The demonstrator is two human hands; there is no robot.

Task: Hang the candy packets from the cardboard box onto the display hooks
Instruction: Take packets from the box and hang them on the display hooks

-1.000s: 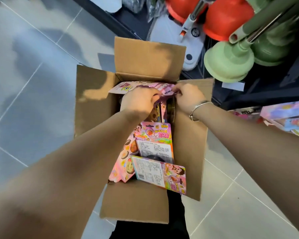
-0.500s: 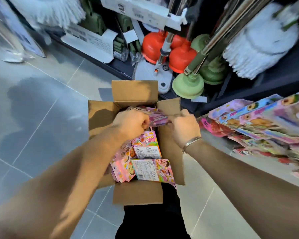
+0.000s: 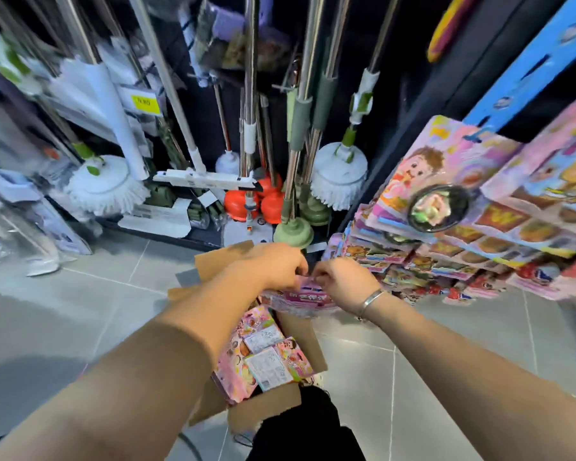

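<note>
Now that the packets (image 3: 296, 298) are up out of the box (image 3: 308, 344), above its far edge, the left hand (image 3: 273, 266) and right hand (image 3: 341, 281) both pinch their top; moving to the display (image 3: 446, 181) likely comes next.

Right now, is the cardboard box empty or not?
Not empty: pink candy packets lie inside the cardboard box, whose flaps stand open.
</note>
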